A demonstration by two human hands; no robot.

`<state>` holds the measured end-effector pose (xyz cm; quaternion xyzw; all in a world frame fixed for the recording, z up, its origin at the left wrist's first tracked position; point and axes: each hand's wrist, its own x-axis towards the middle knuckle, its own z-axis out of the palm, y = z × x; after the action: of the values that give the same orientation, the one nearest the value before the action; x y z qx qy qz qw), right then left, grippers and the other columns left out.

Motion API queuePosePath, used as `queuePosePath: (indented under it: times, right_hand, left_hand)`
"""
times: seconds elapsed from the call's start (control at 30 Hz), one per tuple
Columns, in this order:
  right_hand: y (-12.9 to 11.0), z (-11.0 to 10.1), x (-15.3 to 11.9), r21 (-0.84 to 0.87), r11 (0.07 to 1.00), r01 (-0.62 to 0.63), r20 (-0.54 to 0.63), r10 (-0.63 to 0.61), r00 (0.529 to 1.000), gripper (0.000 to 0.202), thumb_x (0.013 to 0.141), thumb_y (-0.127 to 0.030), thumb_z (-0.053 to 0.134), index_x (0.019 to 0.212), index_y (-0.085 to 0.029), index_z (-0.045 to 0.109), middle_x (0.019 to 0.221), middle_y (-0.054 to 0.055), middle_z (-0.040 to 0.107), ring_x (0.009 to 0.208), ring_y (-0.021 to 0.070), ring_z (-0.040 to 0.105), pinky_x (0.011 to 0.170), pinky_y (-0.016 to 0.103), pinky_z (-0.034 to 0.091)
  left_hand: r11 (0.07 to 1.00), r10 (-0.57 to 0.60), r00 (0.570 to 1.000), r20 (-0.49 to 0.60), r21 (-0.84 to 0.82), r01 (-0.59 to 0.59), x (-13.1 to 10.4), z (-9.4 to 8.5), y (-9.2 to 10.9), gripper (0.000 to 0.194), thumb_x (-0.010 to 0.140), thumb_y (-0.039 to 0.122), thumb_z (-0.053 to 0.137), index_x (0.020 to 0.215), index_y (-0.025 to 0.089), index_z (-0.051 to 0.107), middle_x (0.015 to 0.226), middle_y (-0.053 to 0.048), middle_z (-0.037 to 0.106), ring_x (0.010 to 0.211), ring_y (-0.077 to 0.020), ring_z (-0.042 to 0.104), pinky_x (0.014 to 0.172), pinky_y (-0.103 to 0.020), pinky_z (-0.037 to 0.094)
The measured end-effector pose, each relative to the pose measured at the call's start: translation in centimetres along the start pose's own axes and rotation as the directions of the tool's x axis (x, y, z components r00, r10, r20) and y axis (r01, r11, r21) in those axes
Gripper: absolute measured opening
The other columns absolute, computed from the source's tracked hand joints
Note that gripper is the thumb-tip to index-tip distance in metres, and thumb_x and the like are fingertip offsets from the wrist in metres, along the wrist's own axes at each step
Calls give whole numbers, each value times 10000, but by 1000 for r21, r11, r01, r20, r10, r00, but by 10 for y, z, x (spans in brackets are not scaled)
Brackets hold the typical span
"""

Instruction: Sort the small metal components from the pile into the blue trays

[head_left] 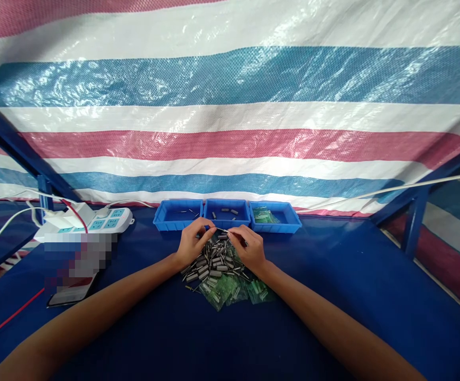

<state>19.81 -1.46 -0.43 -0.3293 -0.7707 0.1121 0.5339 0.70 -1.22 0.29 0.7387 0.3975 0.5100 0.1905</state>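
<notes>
A thin metallic piece [222,229] is stretched between the fingertips of both hands, above a heap of small parts. My left hand [194,241] pinches its left end, and my right hand [249,247] pinches its right end. Beneath them lies the pile of grey cylinders and thin metal pins [210,264]. Small clear bags with green contents [219,291] lie at the near side of the pile. Behind the hands stand three blue bins: the left bin [177,225] and middle bin [236,203] hold a few small parts, and the right bin [277,228] holds green bags.
At the left, a white power strip [115,221] with plugs and cables sits on the blue table [333,275]. A dark phone-like device [71,295], partly blurred, lies before it. Blue metal frame bars and a striped tarp [230,119] stand behind.
</notes>
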Motion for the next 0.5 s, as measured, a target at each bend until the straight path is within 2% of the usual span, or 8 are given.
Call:
queuePosePath:
  times: [0.27, 0.5]
  right_hand:
    - [2, 3, -1, 2, 995, 97, 77, -97, 992, 135, 908, -214, 512, 877, -162, 632, 686, 42, 575, 541, 117, 482, 511, 252, 384]
    - [3, 5, -3, -14, 994, 106, 97, -104, 990, 163, 916, -235, 498, 863, -162, 634, 664, 34, 565, 537, 113, 475, 510, 247, 381]
  left_hand:
    - [1000, 9, 1000, -18, 22, -8, 1, 0, 0, 125, 881, 273, 563, 905, 164, 619, 882, -50, 617, 637, -109, 541, 608, -229, 447]
    - [998, 33, 999, -31, 57, -31, 1, 0, 0, 136, 890, 253, 551, 948, 172, 644, 903, -59, 635, 691, -129, 568, 637, -243, 452]
